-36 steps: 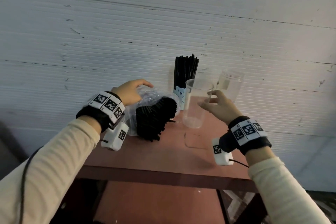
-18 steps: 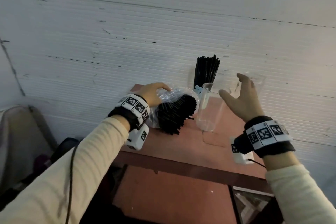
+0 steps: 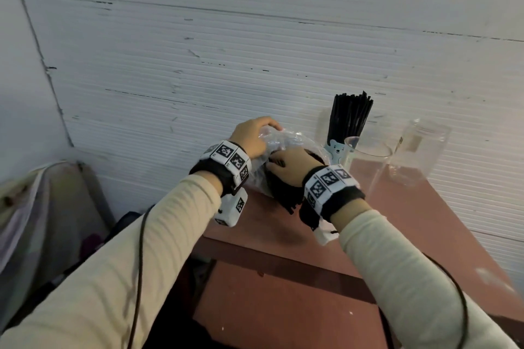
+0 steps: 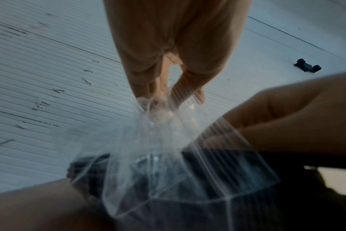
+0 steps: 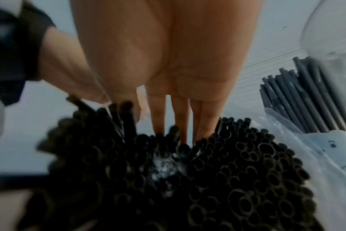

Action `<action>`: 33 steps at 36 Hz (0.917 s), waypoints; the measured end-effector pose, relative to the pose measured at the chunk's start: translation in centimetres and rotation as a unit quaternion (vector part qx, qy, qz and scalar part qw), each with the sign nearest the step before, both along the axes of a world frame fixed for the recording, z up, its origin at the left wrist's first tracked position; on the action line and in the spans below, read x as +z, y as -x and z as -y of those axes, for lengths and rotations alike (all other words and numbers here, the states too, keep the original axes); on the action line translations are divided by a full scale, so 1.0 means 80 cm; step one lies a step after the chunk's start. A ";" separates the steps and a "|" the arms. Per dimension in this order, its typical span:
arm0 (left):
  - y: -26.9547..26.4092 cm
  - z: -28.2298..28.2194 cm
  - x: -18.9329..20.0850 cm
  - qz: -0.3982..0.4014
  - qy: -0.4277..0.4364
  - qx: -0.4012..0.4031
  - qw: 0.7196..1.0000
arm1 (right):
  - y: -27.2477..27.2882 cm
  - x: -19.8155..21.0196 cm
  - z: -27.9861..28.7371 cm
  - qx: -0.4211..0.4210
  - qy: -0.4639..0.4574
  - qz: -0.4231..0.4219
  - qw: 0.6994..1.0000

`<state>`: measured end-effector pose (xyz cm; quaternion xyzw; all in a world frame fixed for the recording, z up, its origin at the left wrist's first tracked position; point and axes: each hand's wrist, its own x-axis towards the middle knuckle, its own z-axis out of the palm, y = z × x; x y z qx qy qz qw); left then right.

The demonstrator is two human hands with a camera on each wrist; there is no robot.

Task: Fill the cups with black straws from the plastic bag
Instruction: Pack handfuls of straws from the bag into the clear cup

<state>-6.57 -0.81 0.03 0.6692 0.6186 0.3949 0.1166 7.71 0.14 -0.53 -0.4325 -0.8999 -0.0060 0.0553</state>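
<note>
A white ribbed wall (image 3: pixel 198 65) backs a reddish-brown table (image 3: pixel 411 221), with crumpled cloth (image 3: pixel 25 207) low at the far left. The left hand (image 3: pixel 249 136) pinches the gathered far end of the clear plastic bag (image 4: pixel 168 164). Just right, the right hand (image 3: pixel 292 164) has straight, slightly parted fingers (image 5: pixel 180 118) pushed in among the black straws (image 5: pixel 217 171) at the bag's mouth. Next come a bear-printed cup (image 3: pixel 336 149) packed with straws, an empty clear cup (image 3: pixel 365 170) and a clear jar (image 3: pixel 416 156); the jar's label is unreadable.
</note>
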 end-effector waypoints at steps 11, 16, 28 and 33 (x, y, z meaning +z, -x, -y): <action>0.027 0.000 -0.009 -0.039 0.041 -0.040 0.998 | 0.024 -0.011 -0.019 -0.006 0.033 0.042 0.999; 0.029 0.000 -0.020 -0.034 0.057 -0.039 0.997 | 0.010 -0.014 -0.024 -0.022 0.042 0.022 0.999; 0.013 0.002 -0.001 -0.031 0.021 -0.045 0.998 | 0.003 -0.011 -0.017 -0.018 0.042 -0.010 0.999; 0.016 0.004 -0.007 -0.031 0.032 -0.049 0.998 | -0.008 -0.006 -0.013 -0.017 0.046 -0.031 0.998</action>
